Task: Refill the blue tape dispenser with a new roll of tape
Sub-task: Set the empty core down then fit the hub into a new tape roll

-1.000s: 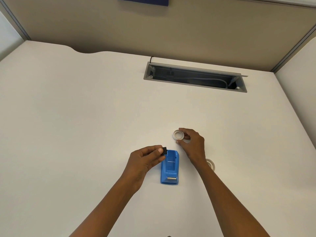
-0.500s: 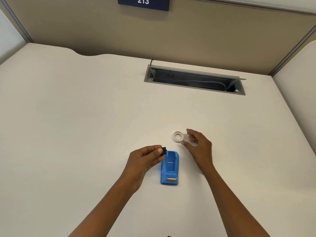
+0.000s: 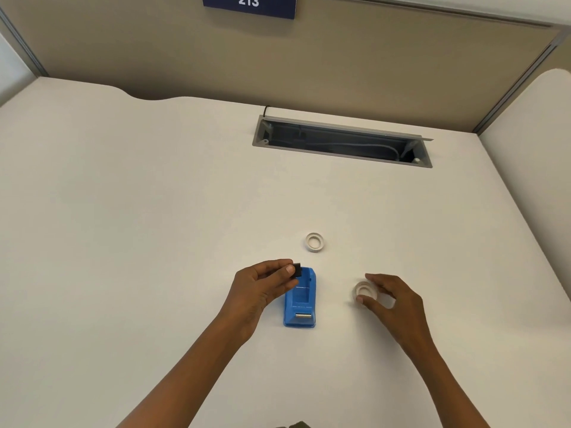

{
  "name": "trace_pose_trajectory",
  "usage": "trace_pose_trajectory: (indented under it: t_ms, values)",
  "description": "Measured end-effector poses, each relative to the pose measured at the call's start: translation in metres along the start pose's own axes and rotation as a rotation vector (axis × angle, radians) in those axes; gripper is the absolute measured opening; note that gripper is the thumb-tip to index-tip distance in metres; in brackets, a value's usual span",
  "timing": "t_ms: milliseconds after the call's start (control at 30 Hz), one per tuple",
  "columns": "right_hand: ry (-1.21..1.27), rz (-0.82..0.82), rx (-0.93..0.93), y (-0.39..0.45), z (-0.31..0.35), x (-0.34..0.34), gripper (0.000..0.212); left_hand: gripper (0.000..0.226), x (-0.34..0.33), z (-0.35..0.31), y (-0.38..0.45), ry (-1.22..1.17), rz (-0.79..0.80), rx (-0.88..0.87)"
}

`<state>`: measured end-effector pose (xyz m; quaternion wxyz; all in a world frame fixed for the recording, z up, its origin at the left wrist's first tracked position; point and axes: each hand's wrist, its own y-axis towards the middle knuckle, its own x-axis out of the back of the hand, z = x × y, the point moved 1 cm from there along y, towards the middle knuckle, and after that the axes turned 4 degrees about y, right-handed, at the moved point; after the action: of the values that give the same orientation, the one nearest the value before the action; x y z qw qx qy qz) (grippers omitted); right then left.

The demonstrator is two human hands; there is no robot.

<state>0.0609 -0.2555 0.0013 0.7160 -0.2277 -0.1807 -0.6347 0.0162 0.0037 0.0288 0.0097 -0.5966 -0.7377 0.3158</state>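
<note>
- The blue tape dispenser (image 3: 300, 299) lies flat on the white counter (image 3: 154, 211), its metal cutter toward the person and its empty slot facing up.
- The left hand (image 3: 262, 288) hovers at the dispenser's far left corner, with thumb and forefinger pinched on a small black spindle (image 3: 297, 270).
- The spindle sits just above the dispenser's far end; whether it touches the blue body cannot be told.
- The right hand (image 3: 392, 299) is to the right of the dispenser, apart from it, with its grip closing around a white roll of tape (image 3: 364, 291) that lies on the counter.
- The thumb touches the roll's near edge and the fingers curl over its far side, but a firm hold cannot be confirmed.
- A second white ring (image 3: 315, 242) lies on the counter beyond the dispenser, touched by neither hand.
- Farther back, an open cable tray (image 3: 340, 143) is set into the counter, and a blue sign (image 3: 250, 4) reading 213 hangs on the partition.
</note>
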Motion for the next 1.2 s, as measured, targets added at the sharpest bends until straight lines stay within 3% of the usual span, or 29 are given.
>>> trace_pose_trajectory:
  t_ms: [200,467,800,967,1200]
  values:
    - [-0.141,0.033,0.069,-0.009,0.000,-0.005,0.049,0.032,-0.001,0.000,-0.001,0.006,-0.001,0.002]
    - [-0.109,0.007,0.048,-0.011,0.001,-0.006,0.056,0.034,-0.004,-0.001,-0.004,0.006,0.005,0.002]
    - [0.385,-0.057,-0.074,-0.005,0.032,-0.002,0.054,0.034,-0.010,-0.008,-0.009,0.017,0.022,-0.007]
    - [0.630,0.022,-0.057,0.001,0.061,-0.007,0.052,0.034,-0.015,-0.017,-0.012,0.021,0.076,-0.038]
    - [0.694,0.168,0.004,0.004,0.091,-0.017,0.052,0.032,-0.025,-0.026,-0.017,0.055,0.144,-0.103]
